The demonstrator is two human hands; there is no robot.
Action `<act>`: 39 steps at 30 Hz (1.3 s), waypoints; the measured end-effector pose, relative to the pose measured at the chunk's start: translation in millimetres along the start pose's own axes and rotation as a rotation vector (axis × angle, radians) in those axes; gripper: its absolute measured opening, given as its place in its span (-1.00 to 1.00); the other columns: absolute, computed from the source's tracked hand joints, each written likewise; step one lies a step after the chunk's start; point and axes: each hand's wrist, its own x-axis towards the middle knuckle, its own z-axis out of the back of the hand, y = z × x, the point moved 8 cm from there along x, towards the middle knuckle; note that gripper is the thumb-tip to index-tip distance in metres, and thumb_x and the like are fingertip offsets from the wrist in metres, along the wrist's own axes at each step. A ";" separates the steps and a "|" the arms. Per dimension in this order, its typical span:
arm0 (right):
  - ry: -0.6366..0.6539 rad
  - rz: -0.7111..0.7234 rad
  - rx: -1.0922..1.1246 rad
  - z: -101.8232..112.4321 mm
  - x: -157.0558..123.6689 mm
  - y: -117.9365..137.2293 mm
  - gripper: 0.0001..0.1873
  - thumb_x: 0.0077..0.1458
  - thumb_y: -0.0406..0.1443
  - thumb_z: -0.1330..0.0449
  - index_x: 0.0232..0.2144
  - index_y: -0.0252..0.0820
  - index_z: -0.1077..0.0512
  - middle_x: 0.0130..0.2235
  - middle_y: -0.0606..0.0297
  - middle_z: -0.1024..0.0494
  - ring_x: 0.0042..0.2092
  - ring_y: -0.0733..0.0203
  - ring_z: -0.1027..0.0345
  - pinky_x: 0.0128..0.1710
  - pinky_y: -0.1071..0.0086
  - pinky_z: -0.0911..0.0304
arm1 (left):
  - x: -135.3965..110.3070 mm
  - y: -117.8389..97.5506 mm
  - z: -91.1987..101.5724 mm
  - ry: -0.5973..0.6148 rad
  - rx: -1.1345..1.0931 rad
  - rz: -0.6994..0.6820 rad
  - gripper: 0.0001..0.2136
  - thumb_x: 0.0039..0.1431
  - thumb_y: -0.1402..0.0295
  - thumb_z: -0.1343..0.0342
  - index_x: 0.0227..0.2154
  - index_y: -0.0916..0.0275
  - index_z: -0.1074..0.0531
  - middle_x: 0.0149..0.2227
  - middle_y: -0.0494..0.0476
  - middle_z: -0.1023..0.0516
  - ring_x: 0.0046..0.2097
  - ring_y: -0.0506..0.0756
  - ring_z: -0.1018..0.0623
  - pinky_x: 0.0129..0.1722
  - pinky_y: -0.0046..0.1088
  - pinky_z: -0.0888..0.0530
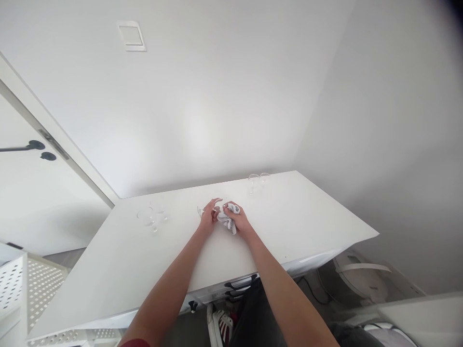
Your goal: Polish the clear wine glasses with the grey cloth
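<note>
White walls (217,86) met behind a white counter (307,217), with a door (43,202) at the far left and a light switch (131,36) on the wall above. Near the middle of the counter, a clear glass (200,211) was held low between the two hands. It was tipped on its side, its long axis running roughly left to right, with one end jutting out left of the fingers; which end that was could not be told. The left hand (209,213) had its grip curled around the glass. The right hand (238,218) had its grip closed on a bunched pale cloth (227,224), pressed near the glass's right end. Two stemmed glasses (145,217) stood to the left, and two more glasses (253,182) stood by the far edge, right of the hands.
</note>
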 end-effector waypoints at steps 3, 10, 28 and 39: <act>-0.173 0.043 0.041 22.6 0.8 2.6 -0.52 0.09 0.14 -0.24 -0.18 -0.09 -0.47 -0.27 0.27 -0.53 -0.33 0.20 -0.40 -0.40 0.37 -0.30 | 1.6 -3.5 6.9 -0.038 -0.038 -0.049 -0.51 0.17 -0.05 -0.19 -0.04 0.25 -0.54 -0.53 -0.08 -0.21 -0.57 -0.11 -0.11 -0.60 -0.54 -0.04; -0.489 -0.014 0.050 68.1 2.1 -11.0 -0.37 0.16 0.21 -0.04 -0.01 -0.11 -0.43 -0.22 0.21 -0.55 -0.38 0.20 -0.39 -0.52 0.39 -0.24 | 1.9 -8.1 18.5 -0.087 -0.169 -0.088 -0.50 0.22 -0.03 -0.16 0.04 0.25 -0.50 -0.53 -0.10 -0.12 -0.57 -0.11 -0.08 -0.60 -0.56 -0.08; -0.376 0.205 -0.074 56.8 -5.4 18.8 -0.60 0.00 -0.03 -0.36 -0.44 -0.07 -0.24 -0.40 0.39 -0.39 -0.29 0.18 -0.35 -0.22 0.32 -0.32 | -1.2 -19.2 24.5 -0.162 -0.083 -0.209 -0.59 0.21 0.03 -0.15 -0.02 0.18 -0.56 -0.53 -0.08 -0.20 -0.57 -0.11 -0.06 -0.59 -0.53 -0.04; -0.564 0.265 -0.013 73.8 -8.3 11.7 -0.58 0.14 -0.01 -0.28 -0.07 -0.11 -0.39 -0.04 0.19 -0.58 -0.04 0.13 -0.45 -0.02 0.25 -0.36 | -18.3 -29.2 -1.3 -0.042 0.298 -0.279 -0.56 0.29 -0.04 -0.06 -0.06 0.21 -0.57 -0.55 -0.06 -0.13 -0.52 -0.04 -0.10 -0.51 -0.49 -0.14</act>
